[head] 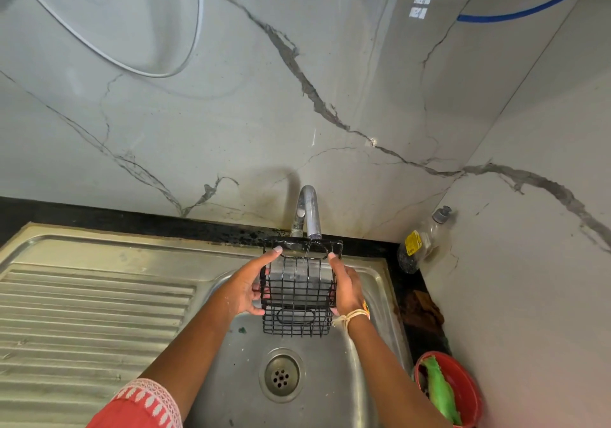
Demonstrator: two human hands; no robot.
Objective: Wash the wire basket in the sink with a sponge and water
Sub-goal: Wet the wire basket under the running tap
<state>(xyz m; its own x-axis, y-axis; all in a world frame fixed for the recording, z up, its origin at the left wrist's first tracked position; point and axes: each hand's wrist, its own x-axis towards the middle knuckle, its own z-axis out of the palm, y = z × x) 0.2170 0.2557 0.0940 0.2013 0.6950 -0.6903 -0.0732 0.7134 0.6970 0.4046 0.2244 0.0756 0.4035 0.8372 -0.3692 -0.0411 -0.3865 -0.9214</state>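
The wire basket (299, 290) hangs over the sink (330, 394) under the tap (309, 211), the left hand (246, 287) and right hand (347, 290) gripping its sides. Water trickles on; this looks like rinsing, with no sponge in either hand.

Black wire basket (299, 290) held above steel sink (330, 378).

Wall (231, 113): grey marble-look tile, dark veins, meeting a side wall (545, 229) at right. Black bench (99, 217) edge below. White cable (132, 63) and blue hose (529, 9) hang across tiles.
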